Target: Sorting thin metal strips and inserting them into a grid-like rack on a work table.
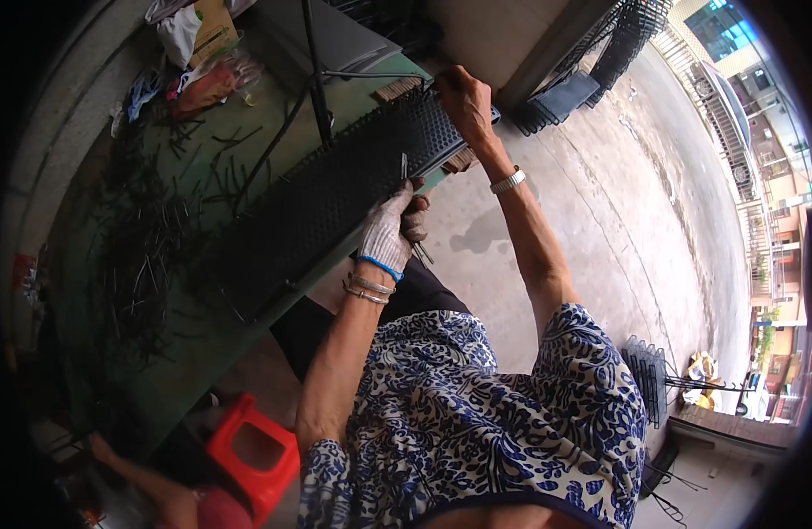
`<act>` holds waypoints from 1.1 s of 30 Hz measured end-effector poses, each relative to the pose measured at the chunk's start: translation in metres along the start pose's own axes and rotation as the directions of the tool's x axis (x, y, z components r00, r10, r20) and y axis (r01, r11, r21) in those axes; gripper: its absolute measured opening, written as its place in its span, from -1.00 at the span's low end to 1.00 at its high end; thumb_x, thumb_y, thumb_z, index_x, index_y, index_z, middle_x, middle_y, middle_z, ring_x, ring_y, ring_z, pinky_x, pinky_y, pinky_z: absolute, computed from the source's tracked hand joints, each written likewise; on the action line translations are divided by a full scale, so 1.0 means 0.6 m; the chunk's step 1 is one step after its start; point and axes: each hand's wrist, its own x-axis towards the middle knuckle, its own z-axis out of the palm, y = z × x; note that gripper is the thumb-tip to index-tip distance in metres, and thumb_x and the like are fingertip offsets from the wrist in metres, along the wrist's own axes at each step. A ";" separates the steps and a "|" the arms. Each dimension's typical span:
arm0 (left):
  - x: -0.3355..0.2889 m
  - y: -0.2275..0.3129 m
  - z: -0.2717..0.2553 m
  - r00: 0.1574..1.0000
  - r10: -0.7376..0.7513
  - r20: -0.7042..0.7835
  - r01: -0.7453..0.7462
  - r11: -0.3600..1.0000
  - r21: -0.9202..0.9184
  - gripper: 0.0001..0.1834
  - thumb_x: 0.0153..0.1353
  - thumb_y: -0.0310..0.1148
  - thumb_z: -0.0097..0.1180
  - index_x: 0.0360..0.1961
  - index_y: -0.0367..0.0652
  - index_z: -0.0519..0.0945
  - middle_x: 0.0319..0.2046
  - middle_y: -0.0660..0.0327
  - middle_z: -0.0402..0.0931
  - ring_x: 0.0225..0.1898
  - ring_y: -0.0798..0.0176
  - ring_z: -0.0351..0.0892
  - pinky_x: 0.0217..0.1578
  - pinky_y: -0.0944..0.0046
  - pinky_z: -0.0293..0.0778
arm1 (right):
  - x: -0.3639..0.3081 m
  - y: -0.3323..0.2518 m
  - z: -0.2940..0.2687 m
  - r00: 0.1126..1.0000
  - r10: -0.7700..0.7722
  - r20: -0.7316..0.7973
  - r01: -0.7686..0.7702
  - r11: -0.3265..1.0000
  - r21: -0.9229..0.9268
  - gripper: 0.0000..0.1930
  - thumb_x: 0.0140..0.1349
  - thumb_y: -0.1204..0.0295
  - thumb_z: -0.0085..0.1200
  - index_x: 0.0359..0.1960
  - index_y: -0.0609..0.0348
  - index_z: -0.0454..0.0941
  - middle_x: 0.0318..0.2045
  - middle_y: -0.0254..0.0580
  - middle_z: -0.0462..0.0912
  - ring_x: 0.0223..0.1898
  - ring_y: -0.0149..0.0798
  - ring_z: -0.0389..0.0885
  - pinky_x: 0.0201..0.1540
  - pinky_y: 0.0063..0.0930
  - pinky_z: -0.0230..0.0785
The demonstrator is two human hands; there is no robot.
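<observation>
A long black perforated panel lies slantwise along the green table, its far end toward the upper right. My left hand, in a white knitted glove with a blue cuff, is closed round several thin, metallic-looking rods. Their ends stick out above and below the fist, which rests by the panel's near edge. Bare and closed, my right hand is at the panel's far corner, with its fingertips at the edge. What those fingers pinch, if anything, is too small to tell.
Dark thin strips lie heaped and scattered on the green table. A dark upright bar stands behind the panel. Plastic bags sit at the upper left. A red stool and another person's arm are at the lower left. Black wire racks stand at the right.
</observation>
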 end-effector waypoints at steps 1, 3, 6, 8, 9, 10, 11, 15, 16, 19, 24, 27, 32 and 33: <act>-0.001 0.001 0.002 1.000 -0.001 -0.020 0.002 1.000 0.014 -0.78 0.35 -0.23 -0.02 -0.18 -0.15 0.53 -0.62 0.32 0.37 -0.78 0.56 -0.01 -0.74 0.50 -0.02 | 0.002 0.001 -0.001 1.000 -0.001 -0.001 0.001 1.000 0.000 -0.86 0.12 0.42 0.07 -0.37 0.25 0.55 -0.51 0.11 0.60 -0.45 0.11 0.61 -0.37 -0.21 0.44; -0.003 0.003 0.003 1.000 -0.002 -0.020 0.003 1.000 0.012 -0.78 0.35 -0.23 -0.02 -0.17 -0.14 0.53 -0.62 0.31 0.38 -0.78 0.56 -0.01 -0.74 0.49 -0.03 | 0.003 -0.005 -0.004 1.000 0.013 0.012 -0.013 1.000 -0.016 -0.86 0.12 0.42 0.08 -0.36 0.25 0.56 -0.50 0.10 0.61 -0.44 0.08 0.62 -0.37 -0.24 0.45; -0.004 0.001 0.009 0.999 0.001 -0.040 0.000 1.000 0.018 -0.77 0.35 -0.23 -0.02 -0.16 -0.14 0.54 -0.62 0.30 0.39 -0.78 0.56 -0.01 -0.74 0.48 -0.04 | 0.005 0.005 0.002 1.000 0.005 -0.030 -0.005 1.000 0.017 -0.85 0.13 0.42 0.08 -0.35 0.25 0.57 -0.50 0.08 0.62 -0.45 0.05 0.63 -0.36 -0.27 0.46; -0.003 0.002 0.008 0.998 0.009 -0.064 -0.007 1.000 0.025 -0.77 0.35 -0.23 -0.02 -0.15 -0.13 0.55 -0.62 0.29 0.39 -0.78 0.56 -0.01 -0.74 0.48 -0.05 | 0.005 0.006 0.000 1.000 0.005 -0.021 -0.004 1.000 0.024 -0.86 0.13 0.43 0.08 -0.35 0.25 0.56 -0.51 0.08 0.62 -0.45 0.05 0.63 -0.36 -0.27 0.46; -0.002 0.003 0.004 0.999 0.005 -0.048 -0.005 1.000 0.009 -0.78 0.35 -0.23 -0.02 -0.17 -0.14 0.55 -0.62 0.29 0.40 -0.78 0.56 -0.01 -0.74 0.47 -0.05 | 0.004 0.002 -0.001 1.000 0.004 -0.009 -0.004 0.999 0.032 -0.87 0.13 0.44 0.08 -0.36 0.26 0.56 -0.52 0.07 0.62 -0.46 0.04 0.63 -0.36 -0.28 0.46; 0.000 0.004 0.001 1.000 0.002 -0.031 -0.002 1.000 -0.006 -0.78 0.35 -0.23 -0.02 -0.19 -0.14 0.55 -0.62 0.29 0.41 -0.78 0.56 -0.01 -0.74 0.46 -0.04 | 0.002 -0.001 -0.001 1.000 0.004 -0.008 -0.004 0.999 0.034 -0.87 0.13 0.44 0.08 -0.36 0.26 0.56 -0.52 0.07 0.62 -0.46 0.04 0.63 -0.36 -0.28 0.46; -0.001 0.004 0.002 1.000 0.001 -0.031 -0.001 1.000 -0.005 -0.78 0.35 -0.23 -0.02 -0.19 -0.14 0.55 -0.62 0.29 0.41 -0.78 0.56 -0.01 -0.74 0.46 -0.04 | 0.001 0.000 -0.004 1.000 0.006 0.016 -0.007 0.999 0.048 -0.87 0.13 0.45 0.07 -0.36 0.26 0.55 -0.52 0.07 0.62 -0.47 0.04 0.63 -0.37 -0.29 0.45; -0.002 0.001 -0.001 0.998 0.037 -0.053 -0.036 0.999 0.020 -0.79 0.34 -0.24 -0.01 -0.25 -0.15 0.53 -0.62 0.29 0.43 -0.78 0.55 -0.01 -0.73 0.45 -0.04 | -0.010 0.002 -0.002 0.998 -0.053 0.019 0.052 0.998 0.036 -0.90 0.12 0.49 0.07 -0.37 0.26 0.54 -0.52 0.06 0.59 -0.47 0.05 0.60 -0.39 -0.27 0.42; -0.002 0.000 -0.003 0.999 0.041 -0.034 -0.041 0.999 0.001 -0.79 0.34 -0.24 -0.01 -0.27 -0.16 0.53 -0.62 0.29 0.44 -0.78 0.55 -0.02 -0.73 0.45 -0.04 | -0.012 0.002 0.000 0.998 -0.053 0.019 0.053 0.998 0.038 -0.90 0.12 0.49 0.07 -0.37 0.26 0.54 -0.52 0.06 0.59 -0.47 0.05 0.60 -0.39 -0.27 0.42; -0.006 0.001 0.002 0.995 0.046 -0.088 -0.042 0.998 0.045 -0.79 0.33 -0.24 0.00 -0.26 -0.16 0.53 -0.61 0.27 0.46 -0.78 0.55 -0.02 -0.73 0.45 -0.04 | -0.016 0.015 0.009 0.995 -0.083 0.047 0.088 0.990 -0.112 -0.87 0.18 0.44 0.06 -0.29 0.21 0.58 -0.49 -0.06 0.65 -0.46 -0.19 0.67 -0.36 -0.41 0.47; -0.002 -0.001 -0.001 0.997 0.059 -0.054 -0.057 0.998 0.037 -0.79 0.33 -0.23 0.01 -0.25 -0.16 0.54 -0.56 0.22 0.51 -0.77 0.55 -0.03 -0.73 0.46 -0.03 | -0.021 0.019 0.026 0.990 -0.100 0.097 0.131 0.903 -0.409 -0.77 0.14 0.30 0.10 -0.20 0.07 0.61 -0.51 -0.01 0.62 -0.40 0.00 0.61 -0.35 -0.24 0.42; 0.001 0.001 -0.008 0.996 0.061 -0.064 -0.060 0.998 0.024 -0.79 0.32 -0.23 0.03 -0.24 -0.16 0.54 -0.52 0.16 0.56 -0.77 0.56 -0.02 -0.74 0.47 -0.03 | -0.029 -0.005 0.024 0.989 0.018 0.149 0.062 0.853 -0.518 -0.75 0.17 0.23 0.10 -0.21 0.09 0.62 -0.39 -0.02 0.62 -0.31 0.01 0.60 -0.33 -0.27 0.41; -0.002 0.005 -0.006 0.993 0.072 -0.099 -0.068 0.997 0.043 -0.78 0.30 -0.23 0.05 -0.22 -0.17 0.54 -0.45 0.11 0.60 -0.77 0.58 0.04 -0.76 0.53 -0.01 | -0.058 -0.072 -0.037 0.765 0.288 0.576 -0.222 0.958 -0.184 -0.68 0.19 0.15 0.12 -0.14 0.06 0.63 -0.14 -0.11 0.59 -0.20 -0.09 0.60 -0.22 -0.34 0.42; -0.004 0.006 -0.005 0.990 0.079 -0.116 -0.072 0.996 0.060 -0.78 0.30 -0.23 0.06 -0.21 -0.17 0.54 -0.45 0.11 0.61 -0.77 0.59 0.05 -0.76 0.54 -0.01 | -0.074 -0.096 -0.050 0.583 0.218 0.783 -0.373 0.928 0.020 -0.66 0.19 0.13 0.13 -0.12 0.05 0.63 -0.14 -0.16 0.60 -0.20 -0.13 0.60 -0.21 -0.34 0.43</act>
